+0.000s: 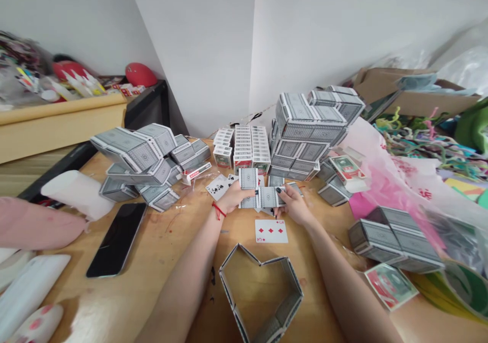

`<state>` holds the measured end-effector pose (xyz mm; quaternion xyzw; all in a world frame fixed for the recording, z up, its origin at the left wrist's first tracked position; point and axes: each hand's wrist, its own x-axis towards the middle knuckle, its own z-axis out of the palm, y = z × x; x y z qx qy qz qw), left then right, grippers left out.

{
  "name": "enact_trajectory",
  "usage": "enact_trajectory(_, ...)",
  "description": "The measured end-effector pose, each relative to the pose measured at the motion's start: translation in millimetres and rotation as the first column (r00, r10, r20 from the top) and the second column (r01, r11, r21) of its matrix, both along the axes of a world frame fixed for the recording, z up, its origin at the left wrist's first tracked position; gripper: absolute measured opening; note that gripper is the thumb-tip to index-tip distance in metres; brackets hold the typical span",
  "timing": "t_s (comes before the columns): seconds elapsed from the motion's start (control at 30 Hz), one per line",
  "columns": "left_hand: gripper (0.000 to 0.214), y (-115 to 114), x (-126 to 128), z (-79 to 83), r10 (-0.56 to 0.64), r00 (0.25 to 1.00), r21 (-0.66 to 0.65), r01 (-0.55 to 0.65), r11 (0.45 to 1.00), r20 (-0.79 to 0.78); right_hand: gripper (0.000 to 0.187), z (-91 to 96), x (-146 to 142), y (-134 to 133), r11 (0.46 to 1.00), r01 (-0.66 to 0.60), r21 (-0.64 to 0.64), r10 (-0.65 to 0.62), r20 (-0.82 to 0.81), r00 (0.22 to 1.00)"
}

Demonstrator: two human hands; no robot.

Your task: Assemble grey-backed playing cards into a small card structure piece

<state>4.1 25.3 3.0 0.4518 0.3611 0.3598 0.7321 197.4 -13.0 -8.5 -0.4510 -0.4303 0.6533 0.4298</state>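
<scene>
My left hand [233, 198] is closed on grey-backed playing cards [249, 178], thumb on top. My right hand [292, 203] pinches the right end of another grey-backed card [268, 197] that meets them side by side. Whether these cards are joined, I cannot tell. Just below lies a face-up three of diamonds [271, 231]. Loose face-up cards [218, 187] are spread beside my left hand, some partly hidden under the hands. Nearer to me, between my forearms, stands a heart-shaped ring made of cards [292, 269], its walls upright.
Stacked card-covered boxes stand at left [133, 150] and right [308, 124]. Rows of card packs [243, 147] sit at the back. A phone [117, 239] and a white roll [78, 193] lie left. At right are a card box [392, 284], a tape roll [453, 287] and plastic bags [404, 180].
</scene>
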Motion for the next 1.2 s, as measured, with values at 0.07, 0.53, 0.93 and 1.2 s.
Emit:
enact_trajectory(0.07, 0.047, 0.7, -1.5, 0.3, 0.017, 1.0, -0.002, -0.017, 1.0, -0.007, 0.034, -0.6, 1.6, 0.6, 1.0, -0.012, -0.009, 0.012, -0.02, 1.0)
enact_trajectory(0.53, 0.041, 0.7, -3.1, -2.6, 0.053, 0.999, 0.026, -0.053, 0.998, 0.005, 0.036, -10.2, 0.6, -0.4, 0.997, 0.071, 0.01, -0.071, 0.047, 0.996)
enact_trajectory(0.93, 0.044, 1.9, -3.9, -4.1, 0.043, 0.999, 0.008, -0.043, 0.999, 0.005, 0.036, -7.6, -1.0, -1.0, 0.998, 0.06, -0.017, -0.059, 0.06, 0.996)
enact_trajectory(1.2, 0.044, 2.3, 1.3, -4.0, 0.1, 0.995, -0.002, -0.1, 0.995, 0.011, 0.034, -1.7, -4.8, 0.1, 0.997, 0.079, -0.017, -0.078, 0.03, 0.996)
